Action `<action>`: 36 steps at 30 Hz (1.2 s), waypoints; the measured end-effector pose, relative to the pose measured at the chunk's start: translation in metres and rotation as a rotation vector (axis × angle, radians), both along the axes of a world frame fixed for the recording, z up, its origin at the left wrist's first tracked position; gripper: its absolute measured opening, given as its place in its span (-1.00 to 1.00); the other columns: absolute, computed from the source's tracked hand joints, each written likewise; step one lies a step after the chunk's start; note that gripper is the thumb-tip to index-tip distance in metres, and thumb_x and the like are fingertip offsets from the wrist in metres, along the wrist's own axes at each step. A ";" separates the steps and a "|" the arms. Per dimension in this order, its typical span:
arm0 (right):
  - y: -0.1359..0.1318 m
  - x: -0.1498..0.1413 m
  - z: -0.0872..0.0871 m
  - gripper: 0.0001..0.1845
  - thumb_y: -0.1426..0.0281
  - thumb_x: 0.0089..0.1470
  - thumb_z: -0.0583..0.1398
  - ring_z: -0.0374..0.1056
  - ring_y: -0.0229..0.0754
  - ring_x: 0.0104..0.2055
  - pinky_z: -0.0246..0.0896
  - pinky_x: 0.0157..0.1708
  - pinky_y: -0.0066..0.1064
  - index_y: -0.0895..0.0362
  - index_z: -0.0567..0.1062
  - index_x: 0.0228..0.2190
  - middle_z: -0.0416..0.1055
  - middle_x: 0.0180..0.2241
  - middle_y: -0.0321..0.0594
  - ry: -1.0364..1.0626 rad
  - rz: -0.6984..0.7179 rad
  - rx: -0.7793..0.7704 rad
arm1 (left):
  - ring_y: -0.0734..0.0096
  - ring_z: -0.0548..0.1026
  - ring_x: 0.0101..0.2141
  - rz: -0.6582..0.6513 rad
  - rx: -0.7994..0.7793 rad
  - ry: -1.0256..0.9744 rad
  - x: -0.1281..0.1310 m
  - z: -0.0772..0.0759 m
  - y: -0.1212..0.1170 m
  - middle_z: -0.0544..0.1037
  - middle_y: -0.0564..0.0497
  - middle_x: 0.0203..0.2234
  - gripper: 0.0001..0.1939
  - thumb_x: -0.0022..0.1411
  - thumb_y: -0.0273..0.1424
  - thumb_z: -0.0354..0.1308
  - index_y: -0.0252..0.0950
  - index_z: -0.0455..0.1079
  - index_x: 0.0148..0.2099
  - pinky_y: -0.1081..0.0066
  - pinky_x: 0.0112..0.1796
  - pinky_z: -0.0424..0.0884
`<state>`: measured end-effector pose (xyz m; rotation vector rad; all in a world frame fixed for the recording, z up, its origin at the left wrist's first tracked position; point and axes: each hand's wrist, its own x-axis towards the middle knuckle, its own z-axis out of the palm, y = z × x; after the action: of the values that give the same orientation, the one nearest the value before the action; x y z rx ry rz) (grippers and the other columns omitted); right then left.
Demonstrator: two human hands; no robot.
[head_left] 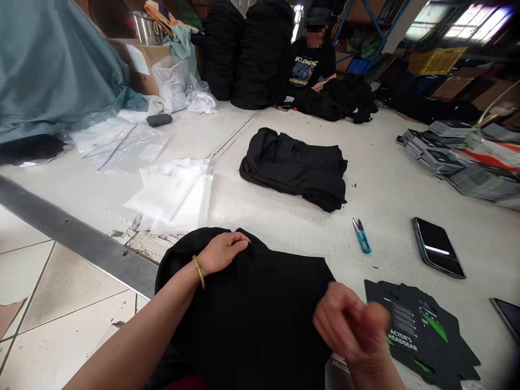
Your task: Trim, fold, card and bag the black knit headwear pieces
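Translucent white bags [174,197] lie overlapped on the desk [390,179], to the left of the black cloth [280,303], which spreads over the near edge toward the person's lap. From where I stand, the left hand [223,252] looks nearly closed, thumb against fingers, apparently pinching a little fabric at the notched top edge. The cloth should be light and limp, soft enough to crease or sag wherever nothing supports it; nothing fragile about it, though a smooth knit might slide over itself. I'd take it by both ends of that top edge, thumb above and fingers beneath, so the layers keep together. Behind it sits a folded black pile [296,168]. The right hand [349,325] is at the cloth's right side, fingers partly curled; it's too blurred to tell whether they grip any. Farther right are blue-handled snips [362,237], dark printed cards [426,330] and a phone [439,247].
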<state>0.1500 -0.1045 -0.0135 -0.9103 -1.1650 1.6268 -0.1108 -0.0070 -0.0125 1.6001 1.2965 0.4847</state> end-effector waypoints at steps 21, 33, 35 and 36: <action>-0.023 -0.029 -0.043 -0.61 0.37 0.14 0.09 0.05 0.03 0.21 0.07 0.12 0.00 0.14 0.32 0.02 0.23 0.13 -0.11 -1.488 -0.119 0.845 | 0.28 0.45 -0.43 0.059 0.489 0.580 0.029 -0.008 -0.004 0.47 0.03 -0.45 -0.72 0.18 -0.13 0.04 -0.21 0.33 -0.19 0.34 -0.39 0.32; -0.023 -0.028 -0.043 -0.63 0.36 0.15 0.08 0.05 -0.03 0.22 0.03 0.15 -0.06 0.15 0.34 0.00 0.25 0.12 -0.11 -1.456 -0.137 0.822 | 0.43 0.41 -0.46 0.063 0.280 0.030 -0.002 -0.013 -0.003 0.35 0.17 -0.57 -0.81 0.24 -0.37 -0.08 -0.17 0.19 -0.08 0.41 -0.32 0.31; -0.022 -0.028 -0.045 -0.63 0.35 0.14 0.09 0.05 -0.03 0.22 0.04 0.14 -0.05 0.14 0.35 0.00 0.25 0.12 -0.11 -1.447 -0.152 0.830 | 0.44 0.39 -0.45 0.058 0.282 -0.026 -0.003 -0.014 -0.004 0.34 0.16 -0.56 -0.83 0.25 -0.38 -0.09 -0.18 0.20 -0.10 0.41 -0.32 0.31; -0.022 -0.028 -0.045 -0.63 0.35 0.14 0.09 0.06 -0.02 0.22 0.05 0.14 -0.05 0.14 0.35 0.00 0.26 0.12 -0.10 -1.442 -0.155 0.833 | 0.45 0.38 -0.44 0.058 0.284 -0.049 -0.003 -0.015 -0.005 0.33 0.15 -0.54 -0.84 0.25 -0.38 -0.09 -0.18 0.21 -0.11 0.41 -0.31 0.31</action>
<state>0.1224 -0.1267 -0.0589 -1.5039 -2.3274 0.0007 -0.1142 -0.0115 -0.0271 1.7741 1.2823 0.7675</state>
